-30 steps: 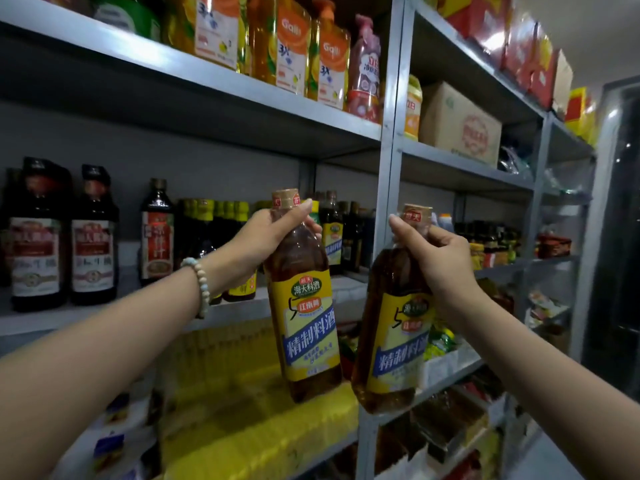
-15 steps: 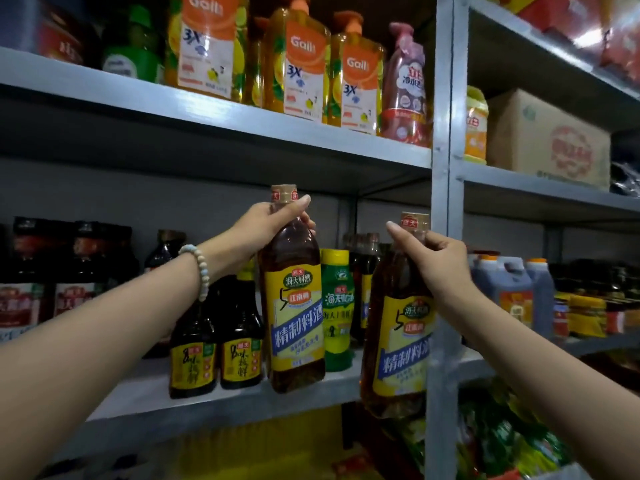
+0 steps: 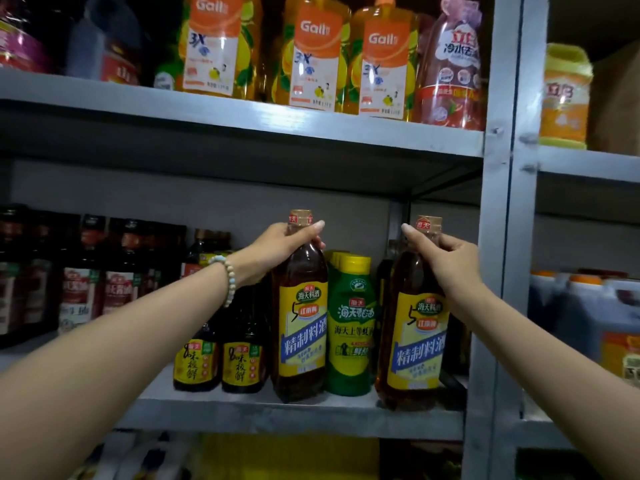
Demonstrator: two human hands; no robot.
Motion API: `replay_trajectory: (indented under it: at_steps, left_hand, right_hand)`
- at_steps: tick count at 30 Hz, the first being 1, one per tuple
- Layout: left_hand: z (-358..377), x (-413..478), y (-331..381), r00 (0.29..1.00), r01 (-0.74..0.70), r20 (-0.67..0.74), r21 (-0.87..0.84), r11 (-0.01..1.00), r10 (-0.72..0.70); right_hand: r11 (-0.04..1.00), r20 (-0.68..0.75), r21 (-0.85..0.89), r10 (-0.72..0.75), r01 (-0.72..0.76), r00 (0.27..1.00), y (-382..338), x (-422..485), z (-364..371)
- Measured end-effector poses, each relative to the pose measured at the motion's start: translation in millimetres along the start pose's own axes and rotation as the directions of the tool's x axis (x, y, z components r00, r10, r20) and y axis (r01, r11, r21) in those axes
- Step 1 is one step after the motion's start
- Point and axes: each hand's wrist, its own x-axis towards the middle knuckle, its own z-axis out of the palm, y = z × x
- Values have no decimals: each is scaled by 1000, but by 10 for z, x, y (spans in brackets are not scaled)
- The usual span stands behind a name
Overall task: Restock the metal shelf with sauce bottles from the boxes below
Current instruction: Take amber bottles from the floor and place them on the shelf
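Head view, green bottle (image 3: 350,327) between two gripped sauce bottles (image 3: 302,323), shelf (image 3: 263,415).

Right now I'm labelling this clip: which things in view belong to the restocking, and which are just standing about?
In the job: left hand holding the left bottle; right hand holding the right bottle; the shelf they go on.

Standing about: green bottle, two small dark bottles, orange detergent bottles above, blue jugs at right.

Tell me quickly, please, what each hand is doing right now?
Left hand: closed around the neck of the left cooking wine bottle.
Right hand: closed around the neck of the right cooking wine bottle.
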Motion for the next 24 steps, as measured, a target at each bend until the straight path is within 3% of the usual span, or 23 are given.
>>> replay_trajectory:
  at_steps: [9, 20, 24]
  left_hand:
    - [55, 51, -125, 998, 57, 1, 96, 994, -57]
    - [164, 168, -255, 995, 89, 47, 78, 993, -93]
    - [160, 229, -330, 996, 93, 3, 40, 995, -93]
  right_hand:
    - [1000, 18, 1, 14, -14, 1000, 304, 178, 39]
    - [1000, 8, -5, 19, -19, 1000, 488, 280, 74]
    - [999, 18, -44, 21, -20, 1000, 530, 322, 94]
